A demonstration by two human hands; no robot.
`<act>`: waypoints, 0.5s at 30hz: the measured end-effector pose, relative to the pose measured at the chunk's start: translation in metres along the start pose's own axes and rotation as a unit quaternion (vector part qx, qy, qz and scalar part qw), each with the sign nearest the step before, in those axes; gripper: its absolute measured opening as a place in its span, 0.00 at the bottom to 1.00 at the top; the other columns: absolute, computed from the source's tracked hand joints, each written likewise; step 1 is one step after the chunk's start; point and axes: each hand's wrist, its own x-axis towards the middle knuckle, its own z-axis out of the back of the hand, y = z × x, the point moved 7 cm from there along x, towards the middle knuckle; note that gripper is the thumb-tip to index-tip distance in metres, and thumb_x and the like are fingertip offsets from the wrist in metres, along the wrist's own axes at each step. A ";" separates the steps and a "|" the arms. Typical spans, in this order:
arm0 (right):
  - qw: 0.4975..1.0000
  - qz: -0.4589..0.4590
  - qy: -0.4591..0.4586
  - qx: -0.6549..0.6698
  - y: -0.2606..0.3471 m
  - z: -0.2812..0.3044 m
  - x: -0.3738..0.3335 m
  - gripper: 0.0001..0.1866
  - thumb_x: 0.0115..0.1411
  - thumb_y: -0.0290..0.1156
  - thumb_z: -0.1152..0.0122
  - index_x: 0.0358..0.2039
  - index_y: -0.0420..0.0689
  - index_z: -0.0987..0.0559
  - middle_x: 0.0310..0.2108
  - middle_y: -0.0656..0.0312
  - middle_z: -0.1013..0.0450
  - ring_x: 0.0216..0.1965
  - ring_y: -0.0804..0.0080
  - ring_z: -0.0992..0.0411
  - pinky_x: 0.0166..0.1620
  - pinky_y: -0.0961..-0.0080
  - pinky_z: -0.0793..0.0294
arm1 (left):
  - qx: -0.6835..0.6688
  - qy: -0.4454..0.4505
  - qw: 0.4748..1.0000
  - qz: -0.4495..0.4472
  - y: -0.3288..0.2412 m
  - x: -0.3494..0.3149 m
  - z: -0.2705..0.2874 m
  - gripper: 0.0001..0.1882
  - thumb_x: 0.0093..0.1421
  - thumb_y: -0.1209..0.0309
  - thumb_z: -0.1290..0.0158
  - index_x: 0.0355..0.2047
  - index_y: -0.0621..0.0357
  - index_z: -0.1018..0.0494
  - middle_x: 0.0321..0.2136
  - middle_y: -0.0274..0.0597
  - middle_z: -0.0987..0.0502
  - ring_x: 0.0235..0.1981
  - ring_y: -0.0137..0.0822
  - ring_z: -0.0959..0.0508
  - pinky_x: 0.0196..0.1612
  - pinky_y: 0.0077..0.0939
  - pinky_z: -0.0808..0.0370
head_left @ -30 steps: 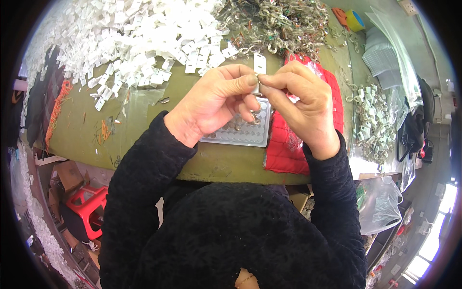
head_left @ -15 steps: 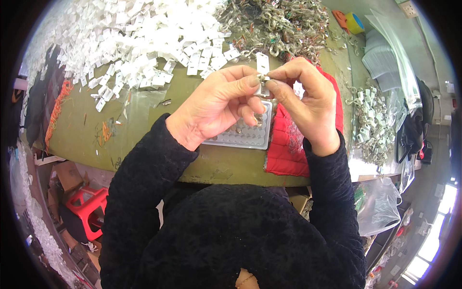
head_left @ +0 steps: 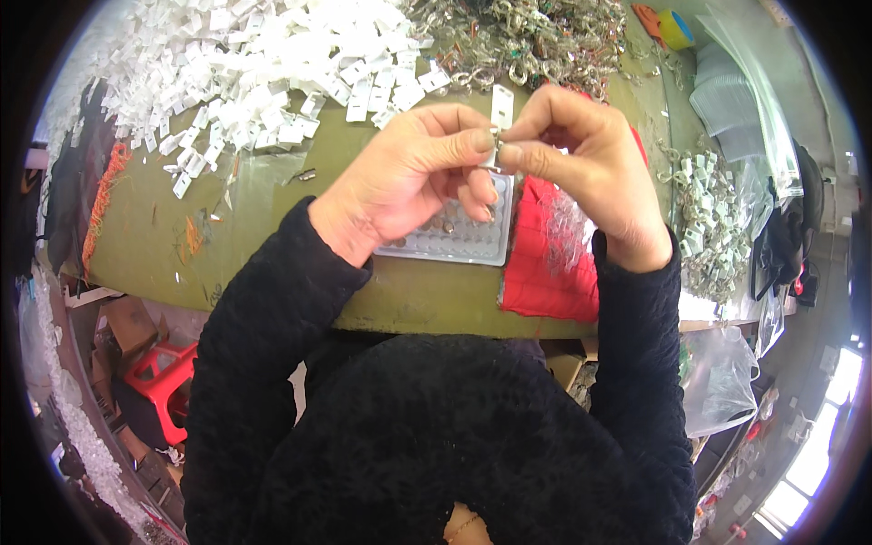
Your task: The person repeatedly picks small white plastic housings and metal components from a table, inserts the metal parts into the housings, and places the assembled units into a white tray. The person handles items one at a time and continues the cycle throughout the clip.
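Observation:
My left hand (head_left: 409, 177) and my right hand (head_left: 586, 168) meet above the table, thumbs and forefingers pinched together. Between the fingertips is a small white plastic tag (head_left: 501, 104), its upper end with a slot sticking up past the fingers. A small metallic bit shows at the pinch, too small to make out. Under my left hand lies a pale grey tray (head_left: 436, 247) with rows of small hollows and a few small shiny round pieces. Below my right hand is a red quilted cloth (head_left: 549, 282) with a tangle of clear thin strands (head_left: 568, 236) on it.
A big heap of white tags (head_left: 263, 73) covers the far left of the green table (head_left: 272, 259). Beside it sits a pile of clear cords with metal clasps (head_left: 518, 41). Assembled white pieces (head_left: 713, 218) lie at right. A red stool (head_left: 163, 377) stands at lower left.
Both hands still pinch the white tag. My right wrist has swung outward to the right, and its fingers have shifted slightly around the tag. The whole view has shifted a little.

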 end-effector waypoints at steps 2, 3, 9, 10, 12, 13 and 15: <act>0.998 -0.038 0.018 0.044 -0.007 0.000 0.004 0.11 0.54 0.24 0.30 0.29 0.39 0.26 0.27 0.63 0.26 0.30 0.78 0.26 0.36 0.82 0.28 | 0.036 0.011 0.999 -0.015 -0.007 -0.003 0.000 0.15 0.62 0.67 0.41 0.41 0.66 0.27 0.29 0.47 0.20 0.18 0.29 0.20 0.20 0.22 0.21; 0.996 -0.044 0.034 0.065 -0.009 -0.002 0.007 0.13 0.52 0.26 0.28 0.28 0.40 0.27 0.26 0.62 0.26 0.30 0.78 0.26 0.35 0.83 0.29 | 0.050 0.024 0.998 -0.003 -0.009 -0.005 -0.001 0.13 0.62 0.68 0.41 0.40 0.66 0.27 0.29 0.46 0.20 0.19 0.30 0.20 0.22 0.25 0.20; 0.993 -0.037 0.013 0.108 -0.023 0.002 0.012 0.17 0.53 0.38 0.27 0.25 0.41 0.26 0.20 0.70 0.32 0.23 0.84 0.35 0.27 0.84 0.38 | 0.042 0.035 0.997 -0.045 -0.022 -0.004 0.001 0.16 0.63 0.67 0.44 0.45 0.67 0.29 0.33 0.48 0.20 0.18 0.27 0.21 0.18 0.19 0.22; 0.992 -0.026 -0.017 0.122 -0.025 0.005 0.008 0.16 0.54 0.38 0.28 0.25 0.41 0.26 0.20 0.70 0.31 0.23 0.84 0.35 0.27 0.84 0.38 | 0.064 0.032 0.997 -0.037 -0.024 -0.004 0.005 0.17 0.65 0.67 0.46 0.49 0.68 0.30 0.35 0.48 0.21 0.18 0.24 0.23 0.17 0.17 0.24; 0.993 0.016 -0.074 0.091 -0.028 0.007 0.000 0.13 0.58 0.38 0.32 0.28 0.42 0.22 0.20 0.71 0.30 0.22 0.85 0.35 0.27 0.83 0.35 | 0.032 0.037 0.998 -0.041 -0.030 -0.003 0.011 0.17 0.66 0.67 0.47 0.50 0.69 0.30 0.36 0.48 0.21 0.18 0.22 0.25 0.16 0.16 0.26; 0.993 0.014 -0.103 -0.062 -0.032 0.007 -0.004 0.09 0.58 0.36 0.34 0.31 0.44 0.21 0.23 0.67 0.26 0.23 0.79 0.30 0.28 0.77 0.31 | 0.016 0.039 0.998 -0.043 -0.033 -0.003 0.014 0.18 0.67 0.67 0.48 0.50 0.69 0.31 0.37 0.48 0.21 0.18 0.22 0.25 0.15 0.15 0.26; 0.921 0.171 -0.114 -0.332 -0.018 -0.011 -0.015 0.04 0.58 0.27 0.36 0.34 0.43 0.20 0.26 0.64 0.26 0.26 0.70 0.27 0.30 0.76 0.29 | 0.011 0.039 0.998 -0.044 -0.034 -0.003 0.017 0.19 0.67 0.68 0.49 0.52 0.70 0.31 0.38 0.48 0.22 0.18 0.20 0.27 0.15 0.14 0.28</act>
